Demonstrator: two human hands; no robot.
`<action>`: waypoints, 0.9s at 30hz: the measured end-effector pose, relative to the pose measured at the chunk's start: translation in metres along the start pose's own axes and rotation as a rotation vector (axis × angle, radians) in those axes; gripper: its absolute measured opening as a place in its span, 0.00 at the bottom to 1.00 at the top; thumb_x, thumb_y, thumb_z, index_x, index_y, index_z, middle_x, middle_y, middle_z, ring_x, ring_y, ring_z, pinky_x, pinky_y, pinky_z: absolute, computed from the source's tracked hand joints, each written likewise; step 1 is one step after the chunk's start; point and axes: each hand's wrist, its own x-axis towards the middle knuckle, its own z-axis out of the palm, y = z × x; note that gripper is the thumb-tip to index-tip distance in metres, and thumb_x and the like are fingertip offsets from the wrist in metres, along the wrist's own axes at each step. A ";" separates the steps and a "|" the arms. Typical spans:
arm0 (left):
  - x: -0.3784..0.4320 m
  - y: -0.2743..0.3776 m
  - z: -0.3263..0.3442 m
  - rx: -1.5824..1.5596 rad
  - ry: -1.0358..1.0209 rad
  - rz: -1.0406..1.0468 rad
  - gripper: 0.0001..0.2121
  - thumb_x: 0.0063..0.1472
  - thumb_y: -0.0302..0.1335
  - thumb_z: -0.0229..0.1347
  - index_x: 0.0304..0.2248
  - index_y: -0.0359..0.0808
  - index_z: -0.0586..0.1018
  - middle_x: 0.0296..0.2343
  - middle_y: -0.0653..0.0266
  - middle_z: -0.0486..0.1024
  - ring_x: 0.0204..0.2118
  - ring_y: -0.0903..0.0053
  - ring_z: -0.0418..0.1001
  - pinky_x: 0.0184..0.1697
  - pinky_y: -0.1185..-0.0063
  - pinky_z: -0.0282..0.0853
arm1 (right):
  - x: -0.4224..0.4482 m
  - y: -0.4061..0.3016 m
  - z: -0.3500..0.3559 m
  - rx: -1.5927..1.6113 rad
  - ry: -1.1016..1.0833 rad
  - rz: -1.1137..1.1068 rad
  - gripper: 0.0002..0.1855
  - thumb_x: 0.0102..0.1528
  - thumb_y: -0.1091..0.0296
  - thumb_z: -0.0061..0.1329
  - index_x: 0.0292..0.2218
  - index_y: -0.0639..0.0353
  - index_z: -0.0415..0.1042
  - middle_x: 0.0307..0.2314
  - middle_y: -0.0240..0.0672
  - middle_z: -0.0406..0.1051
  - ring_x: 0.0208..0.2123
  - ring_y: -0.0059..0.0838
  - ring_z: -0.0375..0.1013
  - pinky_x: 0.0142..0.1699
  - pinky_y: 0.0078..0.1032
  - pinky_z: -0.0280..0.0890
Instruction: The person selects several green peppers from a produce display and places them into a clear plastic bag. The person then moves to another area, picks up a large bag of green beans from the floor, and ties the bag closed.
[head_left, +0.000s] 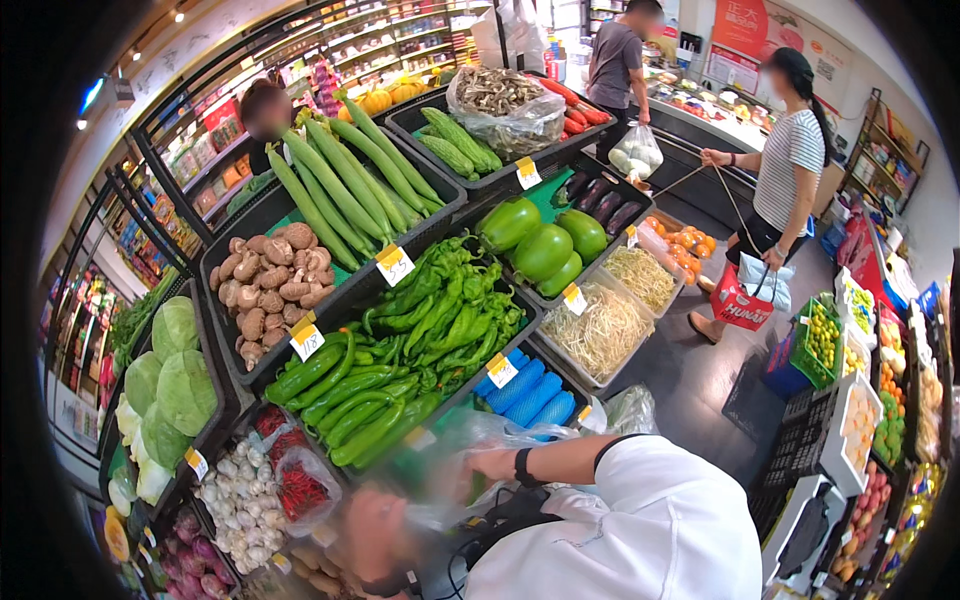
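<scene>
My right hand (491, 463), with a dark band at its wrist, is at a clear plastic bag (480, 431) by the front edge of the green pepper crate. Motion blur hides its fingers. Close by on the left is my left hand (379, 525), strongly blurred, over the front of the stand near the ginger-like roots (319, 574). Something green shows faintly between the hands, too blurred to name. Long green peppers (360, 405) lie just beyond them, beside wrinkled green peppers (450, 315). Blue-netted produce (532, 397) sits right of the peppers.
Shiitake mushrooms (274, 281) and luffa gourds (352, 180) fill the crate behind. Garlic (236, 495), bagged red chilies (304, 480) and cabbages (172, 375) stand left. Bean sprouts (596, 326) are at the right. A person with a red bag (742, 296) walks in the aisle; another stands at the counter.
</scene>
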 end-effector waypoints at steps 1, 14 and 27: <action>-0.007 -0.011 -0.001 -0.002 0.000 0.008 0.06 0.48 0.23 0.61 0.23 0.30 0.77 0.20 0.58 0.68 0.23 0.65 0.69 0.26 0.74 0.63 | -0.001 -0.001 0.006 -0.002 0.008 0.000 0.15 0.52 0.72 0.45 0.42 0.55 0.76 0.39 0.45 0.75 0.41 0.46 0.74 0.44 0.36 0.67; -0.032 -0.053 -0.015 -0.199 -0.150 0.015 0.04 0.51 0.21 0.60 0.26 0.28 0.78 0.21 0.60 0.69 0.23 0.73 0.70 0.26 0.78 0.66 | -0.038 -0.030 -0.005 -0.956 0.000 0.377 0.08 0.48 0.68 0.48 0.29 0.54 0.79 0.29 0.41 0.76 0.35 0.43 0.76 0.38 0.39 0.71; -0.020 -0.060 -0.005 -0.281 -0.157 0.025 0.05 0.53 0.22 0.61 0.27 0.29 0.78 0.23 0.60 0.70 0.24 0.73 0.71 0.27 0.79 0.66 | -0.033 -0.159 -0.006 -0.746 0.048 0.071 0.09 0.44 0.67 0.49 0.23 0.62 0.76 0.24 0.49 0.75 0.29 0.50 0.75 0.33 0.43 0.70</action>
